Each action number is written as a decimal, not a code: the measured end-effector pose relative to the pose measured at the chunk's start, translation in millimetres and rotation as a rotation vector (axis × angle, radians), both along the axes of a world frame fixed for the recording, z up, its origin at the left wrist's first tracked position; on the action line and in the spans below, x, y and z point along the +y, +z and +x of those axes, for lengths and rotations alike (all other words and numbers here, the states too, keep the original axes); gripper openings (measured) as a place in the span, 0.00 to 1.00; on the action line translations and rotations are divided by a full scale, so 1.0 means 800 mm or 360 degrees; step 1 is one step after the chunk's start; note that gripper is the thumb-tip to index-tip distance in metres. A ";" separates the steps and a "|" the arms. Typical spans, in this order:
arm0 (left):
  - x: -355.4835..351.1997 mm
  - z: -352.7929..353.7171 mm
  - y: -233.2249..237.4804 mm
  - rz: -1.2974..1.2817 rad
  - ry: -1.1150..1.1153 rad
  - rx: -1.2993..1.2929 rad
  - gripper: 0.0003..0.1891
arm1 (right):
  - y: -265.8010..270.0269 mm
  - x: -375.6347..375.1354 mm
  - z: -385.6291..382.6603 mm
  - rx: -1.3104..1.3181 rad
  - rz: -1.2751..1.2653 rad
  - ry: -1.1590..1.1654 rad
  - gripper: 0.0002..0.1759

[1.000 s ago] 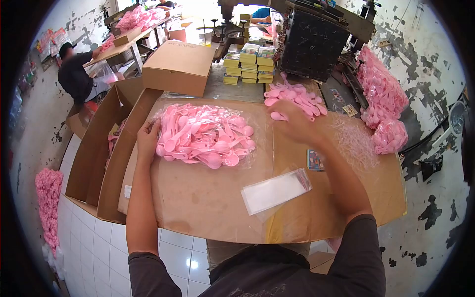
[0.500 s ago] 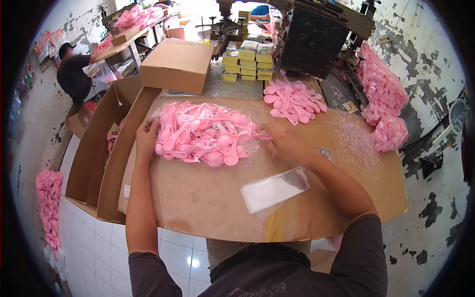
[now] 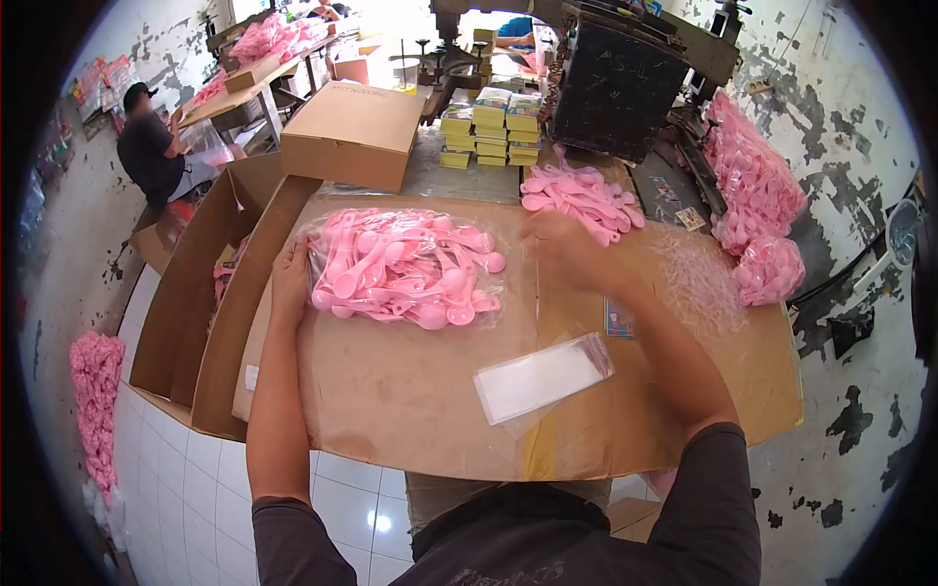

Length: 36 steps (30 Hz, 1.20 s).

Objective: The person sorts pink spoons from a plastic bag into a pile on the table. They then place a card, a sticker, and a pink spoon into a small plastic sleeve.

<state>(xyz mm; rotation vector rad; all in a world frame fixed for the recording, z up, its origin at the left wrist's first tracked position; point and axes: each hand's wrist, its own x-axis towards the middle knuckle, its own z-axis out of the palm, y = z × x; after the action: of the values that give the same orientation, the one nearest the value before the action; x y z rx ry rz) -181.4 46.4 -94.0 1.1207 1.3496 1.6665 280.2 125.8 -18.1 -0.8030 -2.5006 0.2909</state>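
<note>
A clear plastic bag of pink spoons [image 3: 405, 269] lies flat on the cardboard tabletop. At its left edge, my left hand [image 3: 291, 273] grips the plastic with fingers closed. My right hand [image 3: 565, 252] is off the bag's right end, just in front of a loose pile of pink spoons [image 3: 583, 198]. Motion smears its fingers, so their hold cannot be made out. Nearer to me lies a stack of clear plastic sleeves [image 3: 544, 378]. A small printed card [image 3: 618, 318] shows partly beneath my right forearm.
Left of the tabletop stands an open cardboard box [image 3: 200, 322]; a closed carton [image 3: 352, 132] sits behind. Stacked card packs [image 3: 491, 127] and a black machine [image 3: 618, 83] are at the back. Bagged pink spoons [image 3: 752, 176] rise at right by plastic shreds [image 3: 699, 278]. A person [image 3: 151, 146] sits far left.
My right hand has left the bag's right end and moved slightly up and right towards the loose spoons. More of the printed card shows. My left hand stays at the bag's left edge.
</note>
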 end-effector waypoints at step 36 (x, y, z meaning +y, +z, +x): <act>0.000 0.011 0.010 0.0038 0.0160 0.0053 0.23 | -0.044 -0.011 -0.079 -0.0235 0.0138 -0.0192 0.20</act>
<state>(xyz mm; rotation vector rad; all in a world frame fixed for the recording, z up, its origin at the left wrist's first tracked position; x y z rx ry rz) -172.5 46.4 -85.8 1.1148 1.4314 1.7471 217.0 117.1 -53.5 -0.9669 -2.5673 0.0833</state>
